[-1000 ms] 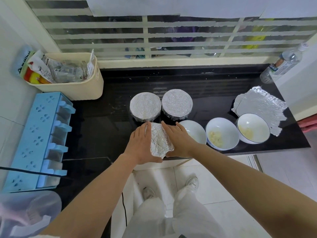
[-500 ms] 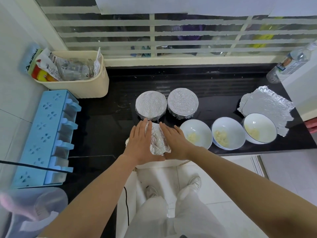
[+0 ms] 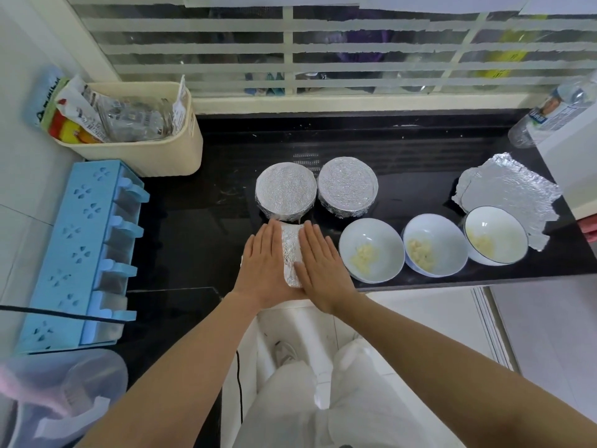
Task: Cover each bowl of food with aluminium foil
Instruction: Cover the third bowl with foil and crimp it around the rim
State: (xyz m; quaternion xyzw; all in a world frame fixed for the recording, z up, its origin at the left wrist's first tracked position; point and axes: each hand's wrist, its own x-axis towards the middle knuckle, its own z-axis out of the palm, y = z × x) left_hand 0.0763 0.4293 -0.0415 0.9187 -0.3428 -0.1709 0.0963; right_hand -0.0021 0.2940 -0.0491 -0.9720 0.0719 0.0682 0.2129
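Near the front edge of the black counter (image 3: 200,221), a foil-covered bowl (image 3: 290,253) lies under both my hands. My left hand (image 3: 263,266) presses flat on its left side and my right hand (image 3: 319,266) presses flat on its right, fingers straight. Only a strip of foil shows between them. Behind stand two bowls sealed with foil, one on the left (image 3: 286,190) and one on the right (image 3: 347,186). To the right sit three uncovered white bowls with pale food: (image 3: 371,250), (image 3: 434,244), (image 3: 496,236). A loose crumpled foil sheet (image 3: 510,185) lies behind the rightmost bowl.
A cream basket (image 3: 155,147) of packets stands at the back left. A blue rack (image 3: 74,253) runs along the left side. A plastic water bottle (image 3: 549,118) lies at the back right. A clear plastic container (image 3: 58,396) sits at the lower left. A black cable (image 3: 48,313) crosses the rack.
Both hands have slid closer together over the foil-covered bowl and flattened on it, so less foil shows between them. The view has shifted slightly.
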